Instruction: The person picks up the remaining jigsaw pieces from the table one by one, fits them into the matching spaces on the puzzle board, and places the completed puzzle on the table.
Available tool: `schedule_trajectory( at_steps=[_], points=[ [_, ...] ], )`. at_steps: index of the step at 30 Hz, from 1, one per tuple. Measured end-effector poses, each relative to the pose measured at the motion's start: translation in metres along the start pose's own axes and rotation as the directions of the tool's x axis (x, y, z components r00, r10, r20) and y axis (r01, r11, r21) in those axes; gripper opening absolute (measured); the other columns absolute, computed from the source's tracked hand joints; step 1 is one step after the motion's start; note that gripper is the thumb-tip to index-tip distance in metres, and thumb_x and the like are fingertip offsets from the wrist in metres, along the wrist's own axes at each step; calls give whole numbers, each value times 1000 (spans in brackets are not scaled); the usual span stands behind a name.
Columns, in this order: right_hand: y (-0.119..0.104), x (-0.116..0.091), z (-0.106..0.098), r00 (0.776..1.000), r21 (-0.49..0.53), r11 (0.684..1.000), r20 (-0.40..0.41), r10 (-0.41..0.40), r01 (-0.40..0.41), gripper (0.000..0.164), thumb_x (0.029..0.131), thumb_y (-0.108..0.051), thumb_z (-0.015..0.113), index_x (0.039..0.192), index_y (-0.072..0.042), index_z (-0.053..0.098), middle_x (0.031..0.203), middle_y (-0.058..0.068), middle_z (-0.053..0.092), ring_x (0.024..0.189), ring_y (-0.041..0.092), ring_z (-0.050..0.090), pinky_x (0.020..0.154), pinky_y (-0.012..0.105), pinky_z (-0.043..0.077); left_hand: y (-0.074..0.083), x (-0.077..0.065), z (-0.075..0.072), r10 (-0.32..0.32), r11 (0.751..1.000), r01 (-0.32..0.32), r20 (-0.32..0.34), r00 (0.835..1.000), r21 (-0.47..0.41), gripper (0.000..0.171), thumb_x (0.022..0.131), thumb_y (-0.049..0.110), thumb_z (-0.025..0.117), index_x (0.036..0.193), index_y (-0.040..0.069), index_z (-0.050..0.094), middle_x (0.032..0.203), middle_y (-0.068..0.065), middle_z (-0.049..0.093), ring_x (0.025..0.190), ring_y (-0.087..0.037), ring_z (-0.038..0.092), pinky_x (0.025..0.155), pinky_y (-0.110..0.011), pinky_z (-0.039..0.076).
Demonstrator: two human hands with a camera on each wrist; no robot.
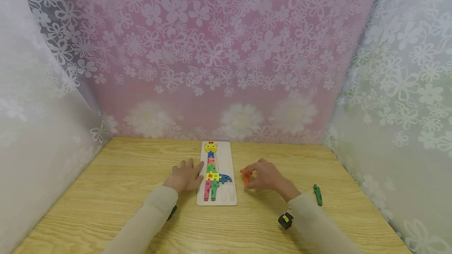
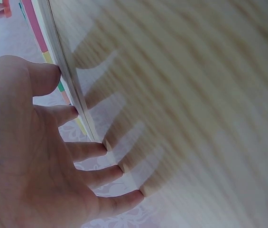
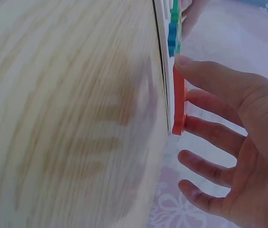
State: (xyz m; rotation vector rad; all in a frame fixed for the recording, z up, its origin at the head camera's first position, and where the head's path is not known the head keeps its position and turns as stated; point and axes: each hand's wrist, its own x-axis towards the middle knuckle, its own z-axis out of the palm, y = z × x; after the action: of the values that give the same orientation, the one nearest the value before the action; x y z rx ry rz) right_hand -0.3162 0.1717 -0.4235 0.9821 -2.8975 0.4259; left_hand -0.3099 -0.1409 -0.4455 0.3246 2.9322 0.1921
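A white puzzle board (image 1: 224, 156) lies on the table, with a giraffe of coloured pieces in it: a yellow head (image 1: 211, 148), a neck, a yellow body, pink and green legs and a blue rear piece (image 1: 225, 178). Pale leg-shaped recesses show at its lower right. My left hand (image 1: 185, 176) rests at the board's left edge, fingers spread and fingertips down on the table in the left wrist view. To the right of the board, my right hand (image 1: 266, 175) pinches an orange puzzle piece (image 3: 179, 97) between thumb and fingers; its two lower fingers stand free.
A dark green puzzle piece (image 1: 318, 195) lies on the wooden table (image 1: 141, 156), right of my right forearm. Flower-patterned curtains (image 1: 229, 69) enclose the table at the back and both sides. A black wrist camera (image 1: 285, 220) sits under the right sleeve.
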Motion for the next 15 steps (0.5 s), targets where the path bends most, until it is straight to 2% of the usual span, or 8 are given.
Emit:
schedule_trajectory(
  at_steps=[9,15],
  points=[
    [-11,8,4,998,-20,998,23,-56,56,43,76,-41,90,111,-17,82,117,-1,79,85,13,52,71,26,39,0,0,1,6,1000,-6,-3,1000,10,62,107,46,45,163,22,34,167,-23,30,152,-53,29,117,-74,29],
    [-23,13,5,997,-23,998,43,-61,62,43,77,-41,90,112,-18,82,119,-1,79,87,14,52,70,26,37,-1,1,1,10,1000,-10,-8,1000,10,62,107,46,45,163,22,34,167,-23,31,152,-54,29,117,-74,29]
  ],
)
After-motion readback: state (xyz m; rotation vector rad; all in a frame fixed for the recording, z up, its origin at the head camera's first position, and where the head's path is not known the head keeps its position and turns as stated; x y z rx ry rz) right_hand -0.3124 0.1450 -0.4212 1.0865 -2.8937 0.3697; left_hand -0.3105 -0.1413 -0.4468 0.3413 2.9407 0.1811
